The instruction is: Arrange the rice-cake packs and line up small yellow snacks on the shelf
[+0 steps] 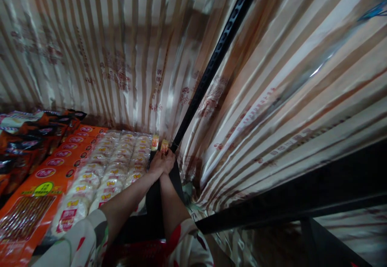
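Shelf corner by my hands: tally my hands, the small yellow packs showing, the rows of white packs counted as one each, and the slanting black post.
Left hand, right hand: 2
Small yellow packs: 2
Rows of white packs: 3
Black post: 1
Total: 8

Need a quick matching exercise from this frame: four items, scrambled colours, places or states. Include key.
1. flat snack packs with oval logos
2. round packs
3. perforated post
4. left hand and right hand

A. black, slanting up toward the picture's right
B. close together, near the post's foot
C. orange
D. white, in rows, clear wrapping

Pairs: 1-C, 2-D, 3-A, 4-B
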A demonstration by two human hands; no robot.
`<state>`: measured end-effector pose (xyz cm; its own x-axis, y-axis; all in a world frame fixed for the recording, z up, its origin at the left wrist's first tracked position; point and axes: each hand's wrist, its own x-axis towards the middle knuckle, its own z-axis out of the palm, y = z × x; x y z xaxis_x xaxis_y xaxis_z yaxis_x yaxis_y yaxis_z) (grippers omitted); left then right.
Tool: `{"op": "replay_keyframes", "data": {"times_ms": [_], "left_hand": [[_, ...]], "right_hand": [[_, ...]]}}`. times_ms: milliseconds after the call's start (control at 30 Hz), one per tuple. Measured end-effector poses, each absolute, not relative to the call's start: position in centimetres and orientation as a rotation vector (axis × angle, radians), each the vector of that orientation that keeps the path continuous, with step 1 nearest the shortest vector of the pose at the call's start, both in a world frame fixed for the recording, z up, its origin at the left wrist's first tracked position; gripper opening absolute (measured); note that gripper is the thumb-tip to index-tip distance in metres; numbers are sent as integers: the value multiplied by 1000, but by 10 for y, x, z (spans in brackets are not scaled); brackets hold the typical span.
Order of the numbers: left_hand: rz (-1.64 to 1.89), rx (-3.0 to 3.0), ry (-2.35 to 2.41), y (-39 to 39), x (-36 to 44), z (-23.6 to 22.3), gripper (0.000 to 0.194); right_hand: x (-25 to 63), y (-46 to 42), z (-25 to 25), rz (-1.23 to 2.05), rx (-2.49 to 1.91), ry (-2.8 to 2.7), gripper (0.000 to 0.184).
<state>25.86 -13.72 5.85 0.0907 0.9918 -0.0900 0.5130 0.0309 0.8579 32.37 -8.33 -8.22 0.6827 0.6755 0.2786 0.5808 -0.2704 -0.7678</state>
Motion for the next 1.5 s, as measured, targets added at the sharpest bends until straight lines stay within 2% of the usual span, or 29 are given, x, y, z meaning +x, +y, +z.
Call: {"op": "replay_keyframes", "data": {"times_ms": [133,400,700,933,1500], "left_hand": [[601,1552,1527,-130,258,47,36],[586,1629,1562,-112,264,19,40],[652,1513,1473,-122,258,52,41],[656,1514,1520,-116,259,39,40],[546,1526,1508,-129,262,68,44]], "right_hand": [[325,-81,-79,118,-1978,-975,30],[327,-75,-78,77,-1948,-1023,30],[324,-74,-74,80,-1911,-1032,23],[324,-76,-71,109,-1911,-1081,17],[327,-78,-72,126,-1866,-1140,24]]}}
